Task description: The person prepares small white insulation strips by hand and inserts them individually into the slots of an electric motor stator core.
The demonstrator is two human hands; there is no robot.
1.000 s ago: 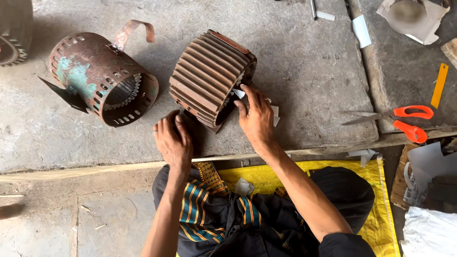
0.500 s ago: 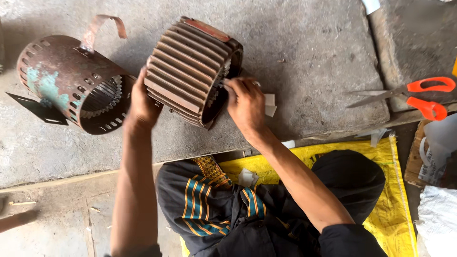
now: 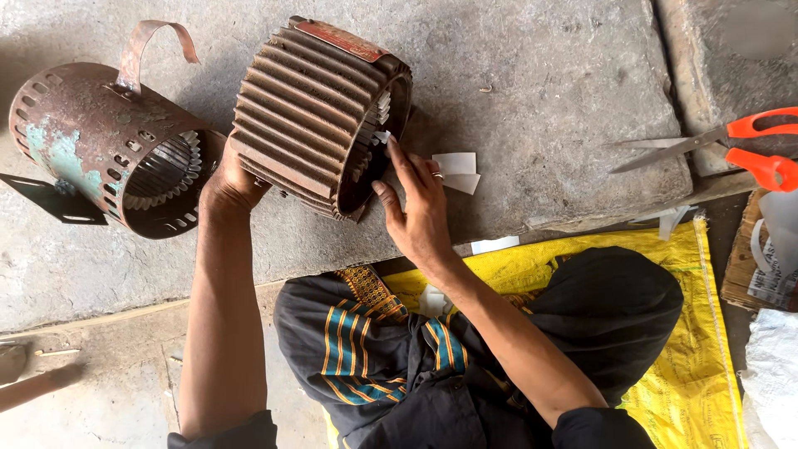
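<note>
Lying across most of the view is one grey concrete worktop (image 3: pixel 540 75), its near edge running just above the person's lap. Two rusty motor housings rest on it. The larger, a ribbed stator housing (image 3: pixel 312 108), lies on its side in the middle of the worktop, its open end turned toward the right and its slotted core showing inside. The second, a perforated round housing (image 3: pixel 91 141) with patches of green paint and one curled metal strap on top, lies just beside it toward the left edge.

The left hand (image 3: pixel 229 183) is cupped against the ribbed housing's lower left rim, fingers wrapped around it. The right hand (image 3: pixel 420 208) is open, fingers stretched toward the housing's open mouth, fingertips at the slots; whether it pinches anything there I cannot tell.

One pair of orange-handled scissors (image 3: pixel 731 145) lies at the right edge. Two small white paper slips (image 3: pixel 457 170) lie just right of the right hand, near the worktop's near edge.
</note>
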